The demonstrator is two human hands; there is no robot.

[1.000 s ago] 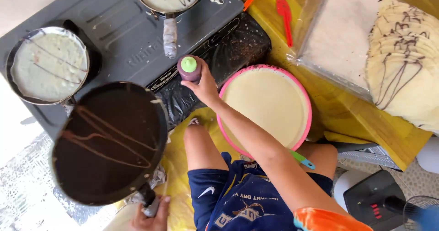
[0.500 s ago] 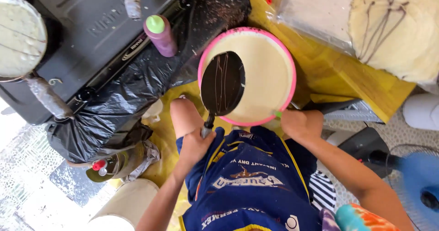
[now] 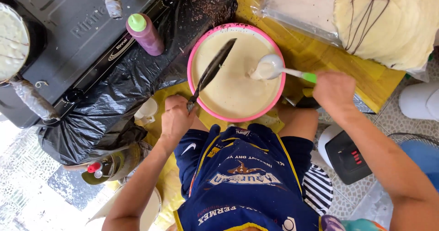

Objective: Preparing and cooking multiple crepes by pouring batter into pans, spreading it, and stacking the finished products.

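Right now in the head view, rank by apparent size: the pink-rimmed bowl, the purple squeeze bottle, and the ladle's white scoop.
1. Pink-rimmed bowl, plainly the largest.
2. Purple squeeze bottle.
3. Ladle's white scoop, only a little smaller than the bottle; it is held up nearer the camera, so that ranking is unsure.

— What can't you make out from up here?

— My left hand [image 3: 176, 119] swallows the handle of the dark pan [image 3: 214, 66], and the pan sits edge-on, so its face stays hidden. My right hand [image 3: 335, 90] covers the end of the ladle [image 3: 270, 66].

— And at the borders?

— The batter-coated pan [image 3: 11, 41] is cut off at the upper left. The stack of crepes [image 3: 388, 23] runs off the upper right. At lower left, the red-capped thing [image 3: 93, 168] under the black plastic sheet [image 3: 114, 103] is too tucked away to tell.
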